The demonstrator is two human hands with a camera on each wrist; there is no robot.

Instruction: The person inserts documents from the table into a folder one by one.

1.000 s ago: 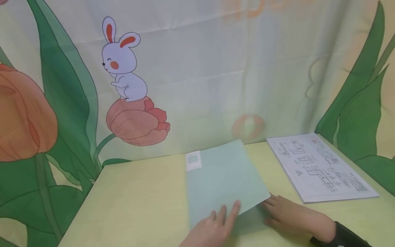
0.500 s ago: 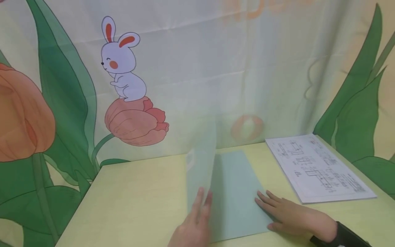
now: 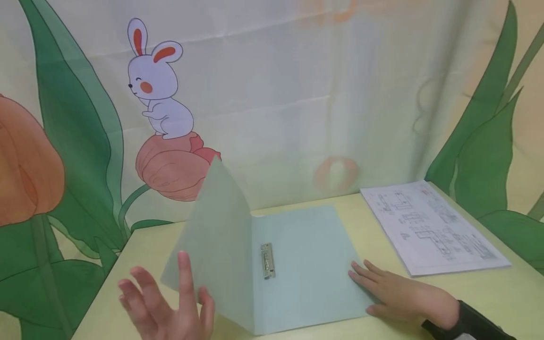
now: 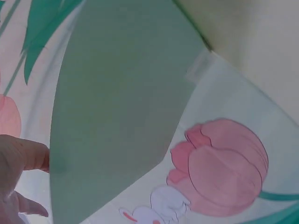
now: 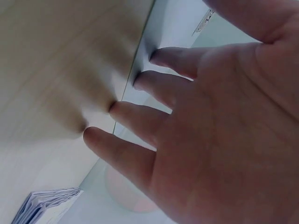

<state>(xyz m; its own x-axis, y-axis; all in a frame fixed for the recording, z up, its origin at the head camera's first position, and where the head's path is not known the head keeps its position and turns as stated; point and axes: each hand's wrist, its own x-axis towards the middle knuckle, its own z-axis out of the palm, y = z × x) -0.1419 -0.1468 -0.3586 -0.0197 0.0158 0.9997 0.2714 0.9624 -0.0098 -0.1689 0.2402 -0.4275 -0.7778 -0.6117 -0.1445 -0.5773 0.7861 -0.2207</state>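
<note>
Pale blue-green folder (image 3: 301,278) lies on the desk (image 3: 140,252), cover (image 3: 225,236) part-raised beside the left hand (image 3: 175,321), fingers spread, gripping nothing; right hand (image 3: 395,295), fingers extended, rests at the folder's right edge, presumably anchoring it.

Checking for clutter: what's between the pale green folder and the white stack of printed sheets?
In the head view, bare yellow tabletop separates folder from stack, except where the right hand covers the near end.
</note>
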